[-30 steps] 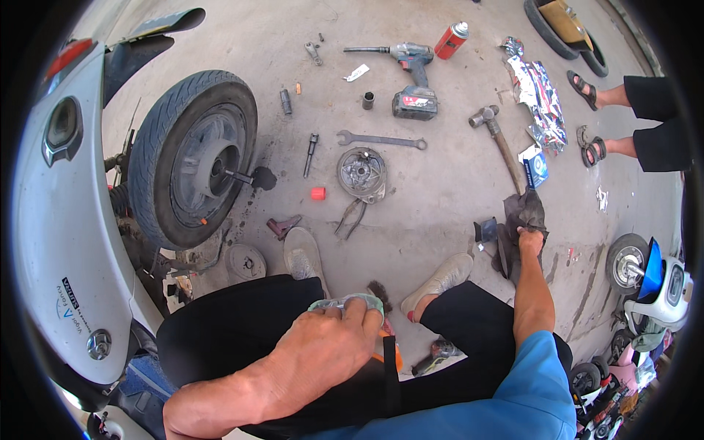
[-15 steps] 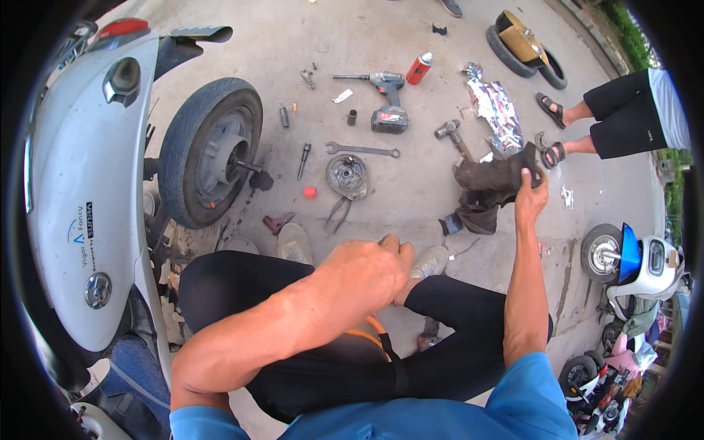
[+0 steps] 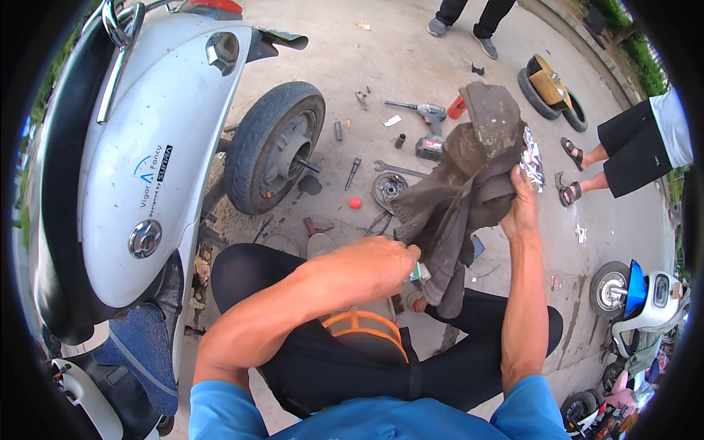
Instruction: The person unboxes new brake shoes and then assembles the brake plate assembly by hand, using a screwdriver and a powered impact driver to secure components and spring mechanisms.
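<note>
- Dark grey-brown cloth [image 3: 469,176] hangs in the air in front of the person, between the two hands, above the concrete [image 3: 352,59].
- The right hand [image 3: 522,205] pinches the cloth's right edge, thumb upward along it, the fingers mostly hidden behind the fabric.
- The left hand [image 3: 378,262] is curled tight; a small green-and-white piece [image 3: 420,271] juts from under its fingers, so it looks closed on that. The cloth's lower left edge meets the knuckles, but whether it is gripped too, I can't tell.
- The cloth is soft and limp, heavily creased, smeared with pale stains near its top, and falls in long folds toward the person's knee.
- Just beyond its left edge lie a round, rough metal plate [image 3: 384,192], a steel wrench [image 3: 400,169] partly covered by the cloth, and a smooth red cap [image 3: 355,203].
- Farther off rest a cordless driver [image 3: 433,114] and a red spray can [image 3: 456,108], with crinkled silver foil [image 3: 535,165] showing past the right hand.
- To the left stands a treaded black tyre [image 3: 253,147] on a grey hub, beside a glossy white scooter body [image 3: 139,169].
- A second ago the cloth sat bunched near the ground; it has since been raised and opened out, and it now overlaps the can.
</note>
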Demonstrator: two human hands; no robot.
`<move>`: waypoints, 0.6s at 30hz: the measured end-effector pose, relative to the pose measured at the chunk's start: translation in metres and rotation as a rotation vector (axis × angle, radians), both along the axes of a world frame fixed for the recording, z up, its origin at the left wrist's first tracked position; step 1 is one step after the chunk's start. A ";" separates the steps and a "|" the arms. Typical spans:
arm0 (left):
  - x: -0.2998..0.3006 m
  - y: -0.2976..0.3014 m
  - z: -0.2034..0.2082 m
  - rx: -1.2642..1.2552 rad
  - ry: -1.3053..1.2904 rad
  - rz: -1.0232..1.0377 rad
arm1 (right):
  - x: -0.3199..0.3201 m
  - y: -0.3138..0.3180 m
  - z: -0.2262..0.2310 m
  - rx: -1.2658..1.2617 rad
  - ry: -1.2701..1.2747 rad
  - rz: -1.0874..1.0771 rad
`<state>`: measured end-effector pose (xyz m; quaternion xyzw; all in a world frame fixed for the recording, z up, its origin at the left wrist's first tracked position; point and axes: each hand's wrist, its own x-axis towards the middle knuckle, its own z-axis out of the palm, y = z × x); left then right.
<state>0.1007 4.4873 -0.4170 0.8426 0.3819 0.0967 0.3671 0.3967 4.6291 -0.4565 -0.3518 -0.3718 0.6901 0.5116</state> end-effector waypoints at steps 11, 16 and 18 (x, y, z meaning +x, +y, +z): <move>-0.086 -0.014 0.029 -0.137 0.078 0.362 | -0.247 -0.038 -0.186 -0.619 0.121 0.274; -0.104 -0.015 0.028 -0.239 0.126 0.397 | -0.301 -0.015 -0.242 -0.469 0.163 0.200; -0.108 -0.013 0.028 -0.219 0.160 0.444 | -0.307 -0.007 -0.266 -0.447 0.154 0.176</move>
